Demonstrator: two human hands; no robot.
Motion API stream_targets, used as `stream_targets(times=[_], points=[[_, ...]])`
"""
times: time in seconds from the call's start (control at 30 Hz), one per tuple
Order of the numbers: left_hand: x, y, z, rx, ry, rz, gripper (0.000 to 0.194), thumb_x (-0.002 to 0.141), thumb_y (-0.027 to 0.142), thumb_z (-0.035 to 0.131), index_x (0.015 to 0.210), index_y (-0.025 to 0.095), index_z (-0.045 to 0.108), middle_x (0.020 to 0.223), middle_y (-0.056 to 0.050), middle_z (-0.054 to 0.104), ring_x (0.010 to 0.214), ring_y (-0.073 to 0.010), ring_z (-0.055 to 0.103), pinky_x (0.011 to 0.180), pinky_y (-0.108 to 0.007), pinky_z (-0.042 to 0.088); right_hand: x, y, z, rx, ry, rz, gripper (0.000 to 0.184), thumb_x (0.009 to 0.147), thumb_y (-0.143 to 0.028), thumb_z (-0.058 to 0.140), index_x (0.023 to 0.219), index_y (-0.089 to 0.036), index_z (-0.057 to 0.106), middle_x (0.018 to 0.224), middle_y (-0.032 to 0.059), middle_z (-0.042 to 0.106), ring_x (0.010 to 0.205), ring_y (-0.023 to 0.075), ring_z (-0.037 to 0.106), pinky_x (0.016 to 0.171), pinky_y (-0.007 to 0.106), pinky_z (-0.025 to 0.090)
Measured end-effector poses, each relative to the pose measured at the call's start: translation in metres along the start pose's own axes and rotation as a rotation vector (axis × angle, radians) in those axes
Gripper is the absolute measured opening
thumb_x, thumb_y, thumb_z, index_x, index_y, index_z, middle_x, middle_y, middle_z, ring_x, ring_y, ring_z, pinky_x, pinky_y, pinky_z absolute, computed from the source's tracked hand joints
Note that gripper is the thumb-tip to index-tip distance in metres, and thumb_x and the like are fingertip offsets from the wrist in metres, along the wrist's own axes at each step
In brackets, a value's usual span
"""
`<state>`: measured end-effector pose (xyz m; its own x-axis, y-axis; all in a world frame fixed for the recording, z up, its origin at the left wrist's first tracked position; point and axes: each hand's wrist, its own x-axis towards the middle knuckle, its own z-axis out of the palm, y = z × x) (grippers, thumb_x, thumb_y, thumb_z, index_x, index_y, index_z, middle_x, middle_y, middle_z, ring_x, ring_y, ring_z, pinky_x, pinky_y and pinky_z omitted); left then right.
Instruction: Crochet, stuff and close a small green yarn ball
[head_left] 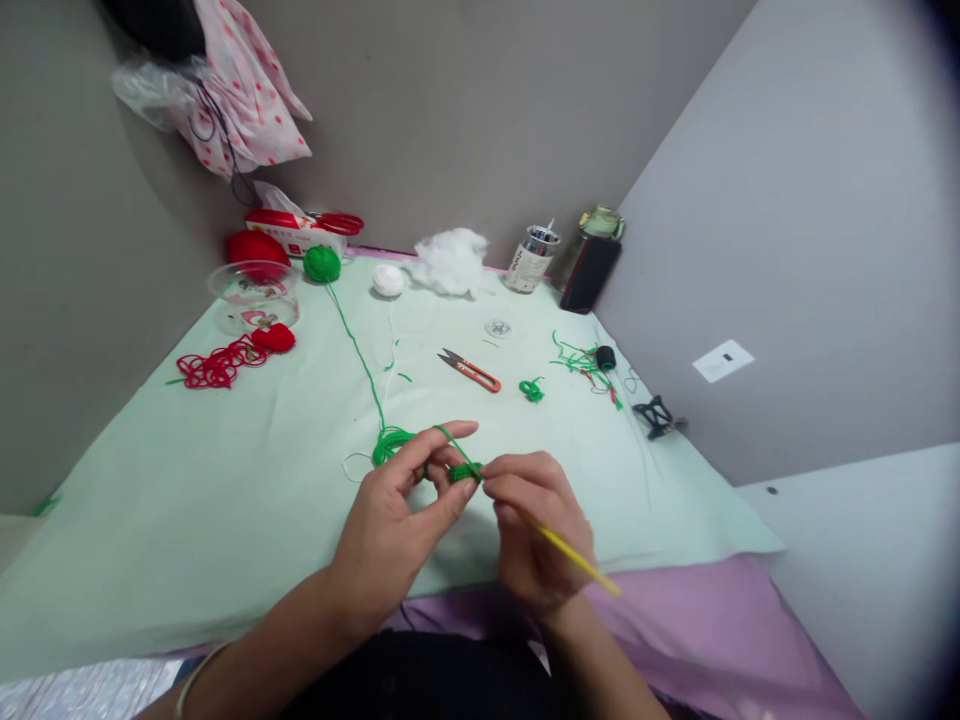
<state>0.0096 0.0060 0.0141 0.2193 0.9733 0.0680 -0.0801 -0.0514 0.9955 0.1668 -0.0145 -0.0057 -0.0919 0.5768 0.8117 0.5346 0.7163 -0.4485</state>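
My left hand (397,510) pinches a small piece of green crochet work (463,471) between thumb and fingers. A strand of green yarn (454,437) runs over its raised index finger down to the piece. In my right hand (536,520) is a crochet hook (577,556) with a yellow handle, gripped like a pencil; its tip meets the crochet work and is partly hidden by the fingers. Loose green yarn loops (388,444) lie just beyond my left hand, and a strand leads from them to a green yarn ball (322,264) at the back.
Orange-handled thread snips (470,370) lie mid-table near a small green yarn piece (532,390). At the back are a white yarn ball (388,281), white stuffing (451,262) and a can of pens (532,260). Red yarn (217,362) and a clear tub (255,300) sit left.
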Motion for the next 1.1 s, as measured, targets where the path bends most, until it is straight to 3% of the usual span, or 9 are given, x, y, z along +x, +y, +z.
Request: stream_targets(times=[0.1, 0.17, 0.27, 0.37, 0.47, 0.6, 0.77, 0.97, 1.1], points=[[0.0, 0.002, 0.003, -0.312, -0.053, -0.203, 0.045, 0.085, 0.033, 0.081, 0.128, 0.025, 0.072, 0.09, 0.0, 0.062, 0.076, -0.0128, 0.055, 0.07, -0.025, 0.046, -0.008, 0.004, 0.01, -0.221, 0.08, -0.124, 0.033, 0.094, -0.004, 0.062, 0.119, -0.023, 0.073, 0.105, 0.0083, 0.067, 0.092, 0.021, 0.067, 0.071, 0.034, 0.058], [0.001, 0.005, 0.003, -0.494, -0.085, -0.313, 0.048, 0.082, 0.035, 0.084, 0.128, 0.024, 0.073, 0.085, 0.0, 0.059, 0.072, -0.0109, 0.048, 0.066, -0.023, 0.042, -0.01, 0.005, 0.013, -0.253, 0.133, -0.147, 0.037, 0.093, -0.003, 0.065, 0.12, -0.026, 0.074, 0.109, 0.0081, 0.068, 0.097, 0.0225, 0.067, 0.074, 0.036, 0.058], [0.005, 0.007, -0.002, -0.653, -0.128, -0.44, 0.047, 0.079, 0.032, 0.086, 0.124, 0.021, 0.077, 0.077, 0.003, 0.049, 0.064, -0.0076, 0.036, 0.065, -0.022, 0.039, -0.005, 0.0, 0.009, -0.026, 0.158, 0.055, 0.032, 0.097, -0.007, 0.059, 0.116, -0.027, 0.075, 0.1, 0.006, 0.069, 0.09, 0.0209, 0.066, 0.074, 0.036, 0.056], [0.008, 0.008, -0.008, -0.592, -0.127, -0.378, 0.04, 0.081, 0.029, 0.085, 0.121, 0.023, 0.079, 0.082, 0.001, 0.051, 0.068, -0.0083, 0.039, 0.068, -0.022, 0.039, 0.007, -0.007, 0.002, 0.358, 0.203, 0.331, 0.025, 0.103, -0.013, 0.053, 0.104, -0.024, 0.075, 0.088, 0.0034, 0.067, 0.076, 0.0174, 0.062, 0.067, 0.033, 0.052], [0.006, 0.007, -0.008, -0.488, -0.121, -0.286, 0.04, 0.082, 0.029, 0.084, 0.122, 0.028, 0.078, 0.092, -0.001, 0.058, 0.081, -0.012, 0.047, 0.072, -0.023, 0.04, 0.013, -0.008, 0.001, 0.596, 0.199, 0.445, 0.021, 0.104, -0.019, 0.055, 0.099, -0.024, 0.075, 0.087, 0.0023, 0.066, 0.075, 0.0158, 0.06, 0.067, 0.031, 0.049], [0.002, 0.005, -0.003, -0.46, -0.123, -0.252, 0.038, 0.084, 0.03, 0.084, 0.121, 0.032, 0.078, 0.095, 0.0, 0.06, 0.09, -0.0134, 0.052, 0.08, -0.024, 0.042, 0.011, -0.006, 0.006, 0.518, 0.148, 0.444, 0.019, 0.103, -0.019, 0.059, 0.102, -0.024, 0.077, 0.095, 0.0041, 0.071, 0.087, 0.0175, 0.063, 0.075, 0.032, 0.051], [0.005, 0.004, -0.004, -0.452, -0.116, -0.261, 0.043, 0.085, 0.028, 0.083, 0.127, 0.035, 0.075, 0.092, 0.002, 0.061, 0.081, -0.0103, 0.049, 0.075, -0.023, 0.04, 0.009, -0.007, 0.006, 0.49, 0.115, 0.432, 0.018, 0.102, -0.021, 0.06, 0.102, -0.024, 0.078, 0.091, 0.0034, 0.069, 0.082, 0.0161, 0.063, 0.073, 0.032, 0.051], [0.011, 0.004, -0.012, -0.65, -0.297, -0.419, 0.043, 0.083, 0.027, 0.078, 0.125, 0.022, 0.077, 0.083, 0.002, 0.054, 0.062, -0.0065, 0.031, 0.064, -0.022, 0.037, 0.015, 0.003, -0.001, 0.836, 0.155, 0.652, 0.018, 0.102, -0.028, 0.062, 0.093, -0.023, 0.077, 0.082, 0.0008, 0.064, 0.063, 0.0106, 0.058, 0.059, 0.026, 0.047], [0.01, 0.005, -0.009, -0.633, -0.263, -0.384, 0.038, 0.083, 0.025, 0.078, 0.12, 0.023, 0.079, 0.091, -0.001, 0.058, 0.073, -0.0094, 0.044, 0.069, -0.022, 0.04, 0.017, 0.006, -0.001, 0.954, 0.139, 0.703, 0.019, 0.101, -0.031, 0.062, 0.09, -0.023, 0.075, 0.077, -0.0001, 0.061, 0.056, 0.0098, 0.05, 0.051, 0.023, 0.043]])
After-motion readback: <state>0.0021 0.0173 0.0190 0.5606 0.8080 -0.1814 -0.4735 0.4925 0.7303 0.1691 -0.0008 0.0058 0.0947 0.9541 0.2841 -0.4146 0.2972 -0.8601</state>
